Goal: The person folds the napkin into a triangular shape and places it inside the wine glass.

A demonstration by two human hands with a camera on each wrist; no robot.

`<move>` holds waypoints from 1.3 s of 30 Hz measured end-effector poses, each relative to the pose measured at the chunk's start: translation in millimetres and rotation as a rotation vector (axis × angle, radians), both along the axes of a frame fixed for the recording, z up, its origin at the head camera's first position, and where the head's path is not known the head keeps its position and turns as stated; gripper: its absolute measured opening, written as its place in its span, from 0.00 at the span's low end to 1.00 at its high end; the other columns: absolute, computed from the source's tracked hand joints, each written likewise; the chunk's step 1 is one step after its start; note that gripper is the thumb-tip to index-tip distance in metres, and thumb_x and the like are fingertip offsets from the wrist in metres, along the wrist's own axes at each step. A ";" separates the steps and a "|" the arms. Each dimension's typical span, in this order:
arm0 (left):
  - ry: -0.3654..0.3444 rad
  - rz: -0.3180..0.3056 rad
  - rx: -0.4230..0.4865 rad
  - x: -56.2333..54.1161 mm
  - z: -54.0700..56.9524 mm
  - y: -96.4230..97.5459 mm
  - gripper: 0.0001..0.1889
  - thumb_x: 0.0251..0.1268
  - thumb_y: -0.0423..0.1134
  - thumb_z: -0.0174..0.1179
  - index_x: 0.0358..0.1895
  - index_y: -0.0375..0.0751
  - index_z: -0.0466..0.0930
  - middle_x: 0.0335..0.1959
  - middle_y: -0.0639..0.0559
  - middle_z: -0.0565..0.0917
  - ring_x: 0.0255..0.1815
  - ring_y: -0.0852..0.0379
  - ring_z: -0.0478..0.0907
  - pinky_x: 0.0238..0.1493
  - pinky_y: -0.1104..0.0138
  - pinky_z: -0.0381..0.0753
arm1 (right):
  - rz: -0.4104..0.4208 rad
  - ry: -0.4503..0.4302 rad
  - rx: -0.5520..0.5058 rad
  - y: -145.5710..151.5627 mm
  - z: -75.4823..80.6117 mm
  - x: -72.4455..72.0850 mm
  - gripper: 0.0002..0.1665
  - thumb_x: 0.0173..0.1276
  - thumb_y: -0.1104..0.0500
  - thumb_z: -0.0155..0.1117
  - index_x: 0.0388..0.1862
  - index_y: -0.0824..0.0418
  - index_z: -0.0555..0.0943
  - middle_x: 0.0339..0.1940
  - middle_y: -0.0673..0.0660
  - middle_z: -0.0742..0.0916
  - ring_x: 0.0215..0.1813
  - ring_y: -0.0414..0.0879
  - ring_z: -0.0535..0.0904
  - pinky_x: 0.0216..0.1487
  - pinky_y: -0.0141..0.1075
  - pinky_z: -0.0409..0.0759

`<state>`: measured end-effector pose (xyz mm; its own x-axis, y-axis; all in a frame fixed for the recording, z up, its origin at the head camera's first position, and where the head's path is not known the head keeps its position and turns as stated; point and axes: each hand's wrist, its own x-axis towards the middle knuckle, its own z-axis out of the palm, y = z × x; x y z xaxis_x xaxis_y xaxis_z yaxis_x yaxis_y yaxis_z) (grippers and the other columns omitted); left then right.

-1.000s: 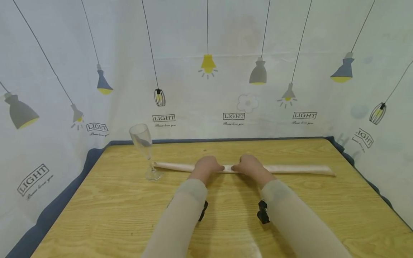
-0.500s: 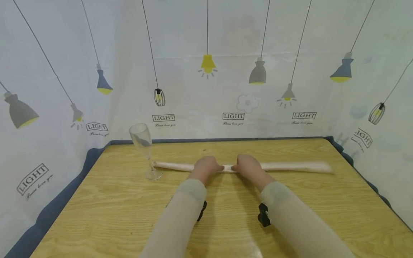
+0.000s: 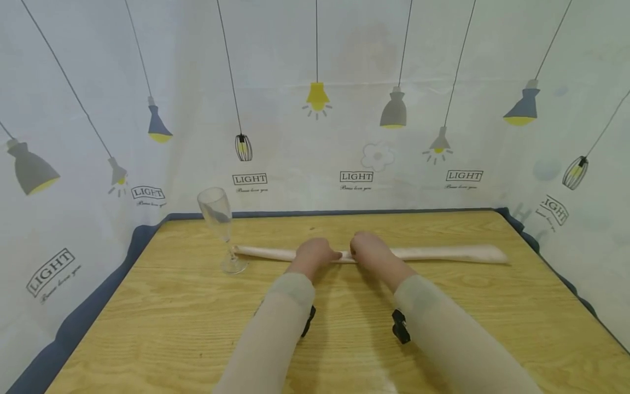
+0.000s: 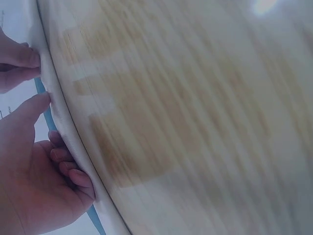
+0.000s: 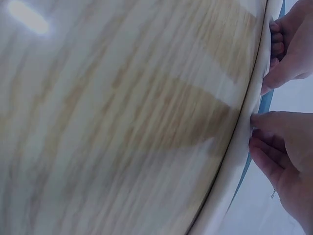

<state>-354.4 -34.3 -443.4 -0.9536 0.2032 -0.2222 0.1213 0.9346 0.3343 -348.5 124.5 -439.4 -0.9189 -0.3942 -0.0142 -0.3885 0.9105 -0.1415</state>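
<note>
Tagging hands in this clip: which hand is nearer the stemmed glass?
The left hand; the right hand holds the cloth strip farther along, away from the stemmed glass.

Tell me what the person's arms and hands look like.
The left sleeve and right sleeve are long, plain and cream, with faintly greenish-grey cuffs. A small black piece shows beside each, near the wrist. The left hand and right hand wear no gloves.

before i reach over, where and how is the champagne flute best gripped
Probably around the lower bowl of the champagne flute, coming from the left: it stands on its foot, the bowl narrows there toward a thin stem, and one end of the rolled cloth lies close on the right.
</note>
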 end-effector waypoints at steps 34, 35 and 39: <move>0.016 -0.018 -0.021 0.6 -1.7 -0.6 0.28 0.70 0.60 0.54 0.51 0.36 0.82 0.49 0.43 0.83 0.49 0.47 0.80 0.53 0.56 0.77 | 0.223 0.081 0.396 -2.2 6.8 1.0 0.03 0.67 0.62 0.66 0.37 0.60 0.82 0.35 0.55 0.83 0.38 0.49 0.80 0.42 0.42 0.81; 0.021 -0.019 -0.025 0.6 -1.8 -0.1 0.28 0.70 0.60 0.54 0.50 0.36 0.82 0.47 0.43 0.84 0.47 0.48 0.80 0.52 0.56 0.77 | 0.226 0.095 0.400 -2.1 5.9 0.7 0.02 0.67 0.62 0.66 0.36 0.60 0.82 0.34 0.54 0.83 0.37 0.49 0.80 0.41 0.41 0.81; 0.056 -0.048 -0.087 -1.9 -4.2 4.7 0.24 0.71 0.58 0.54 0.47 0.38 0.82 0.42 0.46 0.84 0.42 0.51 0.80 0.46 0.58 0.79 | 0.227 0.132 0.404 -0.9 1.7 -0.9 0.02 0.67 0.62 0.66 0.34 0.59 0.82 0.32 0.54 0.83 0.35 0.49 0.80 0.39 0.41 0.81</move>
